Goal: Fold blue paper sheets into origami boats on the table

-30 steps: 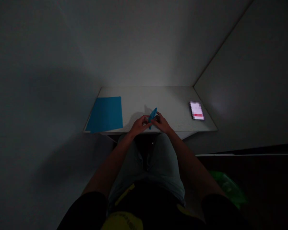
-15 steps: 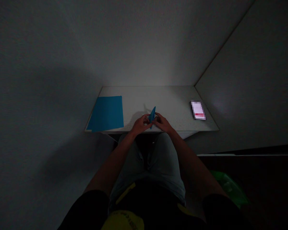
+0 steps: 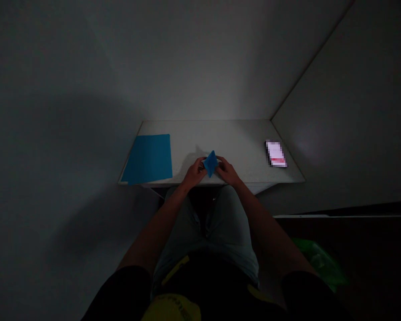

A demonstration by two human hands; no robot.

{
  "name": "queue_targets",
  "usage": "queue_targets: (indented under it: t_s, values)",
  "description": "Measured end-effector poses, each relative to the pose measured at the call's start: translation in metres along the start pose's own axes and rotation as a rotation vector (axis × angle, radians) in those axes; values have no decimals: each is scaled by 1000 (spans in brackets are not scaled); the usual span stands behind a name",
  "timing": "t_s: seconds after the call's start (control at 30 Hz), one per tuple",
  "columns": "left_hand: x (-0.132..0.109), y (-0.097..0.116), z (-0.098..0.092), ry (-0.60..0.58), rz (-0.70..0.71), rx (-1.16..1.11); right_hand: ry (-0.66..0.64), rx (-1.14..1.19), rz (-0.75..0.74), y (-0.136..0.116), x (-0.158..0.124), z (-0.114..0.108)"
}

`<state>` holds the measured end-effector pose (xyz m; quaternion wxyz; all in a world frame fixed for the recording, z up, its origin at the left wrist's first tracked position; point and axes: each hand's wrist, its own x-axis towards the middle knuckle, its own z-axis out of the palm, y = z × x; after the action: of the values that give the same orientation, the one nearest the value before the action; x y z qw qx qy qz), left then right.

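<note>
Both my hands hold a small piece of folded blue paper (image 3: 210, 163) just above the front part of a white table (image 3: 234, 138). My left hand (image 3: 194, 173) pinches its left corner. My right hand (image 3: 227, 171) grips its right side. The paper shows as a diamond shape, and my fingers hide its lower edges. A flat sheet of blue paper (image 3: 149, 159) lies on the table's left side, well to the left of my left hand.
A pixelated white and red rectangular item (image 3: 276, 154) lies at the table's right end. Walls (image 3: 203, 67) rise behind and to the right of the table. My legs (image 3: 203, 223) sit below its front edge, and a green bag (image 3: 319, 263) lies low at right.
The blue paper was a narrow, upright fold and has spread into a wider diamond between my hands. My hands have moved slightly apart.
</note>
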<state>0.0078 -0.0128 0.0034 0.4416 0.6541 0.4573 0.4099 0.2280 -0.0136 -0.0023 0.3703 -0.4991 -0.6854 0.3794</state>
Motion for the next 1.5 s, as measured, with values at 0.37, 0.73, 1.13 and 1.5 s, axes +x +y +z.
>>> queue_targets:
  t_s: [0.37,0.73,1.13,1.5]
  values:
    - [1,3,-4,75,-74,-79,120,160,31,1,3,-2]
    - [6,1,-3,148,-43,-89,146,151,50,4,8,1]
    - [11,3,-6,264,-86,-168,248,233,65,7,9,-5]
    - [15,-2,0,326,-143,-344,253,318,129,3,7,-4]
